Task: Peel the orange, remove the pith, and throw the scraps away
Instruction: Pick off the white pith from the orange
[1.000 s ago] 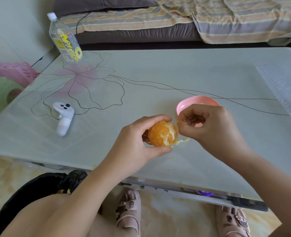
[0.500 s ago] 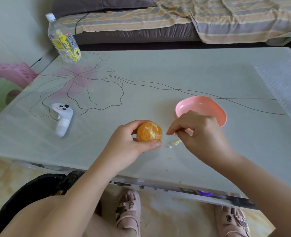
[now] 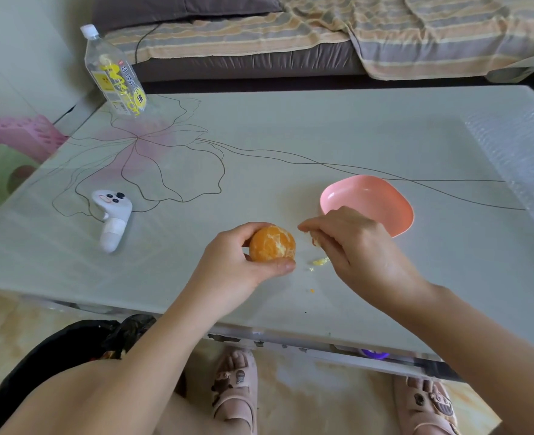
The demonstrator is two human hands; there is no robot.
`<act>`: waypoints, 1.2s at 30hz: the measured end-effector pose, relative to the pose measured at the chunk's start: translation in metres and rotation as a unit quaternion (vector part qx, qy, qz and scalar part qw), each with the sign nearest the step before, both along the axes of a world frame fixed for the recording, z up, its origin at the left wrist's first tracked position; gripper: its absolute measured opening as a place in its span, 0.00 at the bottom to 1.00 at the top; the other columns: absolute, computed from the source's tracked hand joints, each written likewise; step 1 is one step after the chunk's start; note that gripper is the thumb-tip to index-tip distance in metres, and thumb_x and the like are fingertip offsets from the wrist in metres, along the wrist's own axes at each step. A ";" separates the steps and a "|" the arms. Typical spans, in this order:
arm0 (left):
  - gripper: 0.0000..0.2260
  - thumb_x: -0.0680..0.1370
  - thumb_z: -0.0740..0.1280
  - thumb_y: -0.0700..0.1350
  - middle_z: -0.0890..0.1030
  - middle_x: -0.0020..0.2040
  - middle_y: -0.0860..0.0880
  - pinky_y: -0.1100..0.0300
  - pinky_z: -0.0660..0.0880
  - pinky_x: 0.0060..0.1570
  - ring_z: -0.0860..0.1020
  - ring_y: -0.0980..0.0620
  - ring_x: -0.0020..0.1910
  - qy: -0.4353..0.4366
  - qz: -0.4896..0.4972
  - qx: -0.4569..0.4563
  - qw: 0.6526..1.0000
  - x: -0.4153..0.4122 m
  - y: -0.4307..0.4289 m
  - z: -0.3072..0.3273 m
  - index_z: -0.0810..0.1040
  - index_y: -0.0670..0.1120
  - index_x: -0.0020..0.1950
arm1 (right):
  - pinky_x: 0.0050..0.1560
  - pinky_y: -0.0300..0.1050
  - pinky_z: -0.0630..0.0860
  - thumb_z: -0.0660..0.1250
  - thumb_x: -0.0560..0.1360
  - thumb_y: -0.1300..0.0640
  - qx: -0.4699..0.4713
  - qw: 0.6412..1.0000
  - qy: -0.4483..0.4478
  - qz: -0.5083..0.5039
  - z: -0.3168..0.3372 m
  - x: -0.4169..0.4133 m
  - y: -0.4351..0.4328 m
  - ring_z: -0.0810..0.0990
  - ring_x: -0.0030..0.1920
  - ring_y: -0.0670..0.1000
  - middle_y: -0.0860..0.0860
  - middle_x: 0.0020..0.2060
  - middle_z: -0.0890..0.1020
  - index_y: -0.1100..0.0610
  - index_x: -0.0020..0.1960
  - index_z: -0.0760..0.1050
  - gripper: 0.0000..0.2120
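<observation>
Now left hand [image 3: 228, 268] grips peeled orange [image 3: 272, 243] at table [image 3: 322, 136] near-centre; right hand [image 3: 353, 246] just right of it pinches pith scrap [image 3: 314, 240]. Risk: loose bits [image 3: 320, 262] on table get missed, or sticky scrap drops short of black bin bag [image 3: 71, 343] near-left.

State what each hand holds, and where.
Left hand grips the peeled orange by its sides, thumb nearest. Right hand pinches a small scrap at its fingertips.

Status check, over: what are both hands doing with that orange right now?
Left hand grips peeled round orange. Right hand pinches small orange scrap beside it. Yellowish pith bits on pale glass table; pink plastic bowl behind right hand.
</observation>
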State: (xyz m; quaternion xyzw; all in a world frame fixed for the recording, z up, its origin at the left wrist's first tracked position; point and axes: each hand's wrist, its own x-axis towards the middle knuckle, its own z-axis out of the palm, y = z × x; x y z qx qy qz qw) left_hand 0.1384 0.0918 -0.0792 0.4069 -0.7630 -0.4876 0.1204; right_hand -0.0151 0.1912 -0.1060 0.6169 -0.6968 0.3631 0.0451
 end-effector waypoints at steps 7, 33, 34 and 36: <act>0.21 0.65 0.78 0.52 0.79 0.47 0.60 0.73 0.71 0.40 0.80 0.60 0.41 -0.021 -0.003 -0.047 0.999 0.000 0.002 -0.001 0.76 0.60 0.54 | 0.35 0.39 0.69 0.69 0.71 0.57 -0.055 0.998 -0.006 0.022 0.006 0.002 0.003 0.75 0.35 0.51 0.51 0.32 0.81 0.58 0.42 0.84 0.06; 0.20 0.65 0.78 0.51 0.79 0.45 0.53 0.71 0.70 0.40 0.77 0.59 0.39 -0.026 -0.038 -0.184 0.982 -0.003 0.009 -0.002 0.78 0.59 0.54 | 0.34 0.35 0.57 0.67 0.70 0.64 -0.032 0.996 0.082 -0.005 0.008 0.009 0.004 0.73 0.33 0.54 0.51 0.29 0.78 0.58 0.37 0.81 0.06; 0.21 0.65 0.78 0.51 0.79 0.46 0.54 0.72 0.69 0.40 0.76 0.59 0.39 -0.023 -0.038 -0.185 0.982 -0.004 0.009 -0.003 0.77 0.59 0.55 | 0.33 0.35 0.59 0.67 0.70 0.64 -0.033 0.996 0.080 -0.006 0.009 0.009 0.004 0.72 0.33 0.53 0.51 0.29 0.78 0.58 0.37 0.81 0.06; 0.23 0.65 0.78 0.51 0.78 0.46 0.55 0.73 0.69 0.40 0.76 0.60 0.39 -0.020 -0.041 -0.189 0.981 -0.004 0.009 -0.003 0.77 0.58 0.58 | 0.33 0.38 0.63 0.67 0.69 0.64 -0.035 0.997 0.070 -0.008 0.010 0.009 0.005 0.72 0.33 0.53 0.51 0.29 0.77 0.58 0.36 0.81 0.06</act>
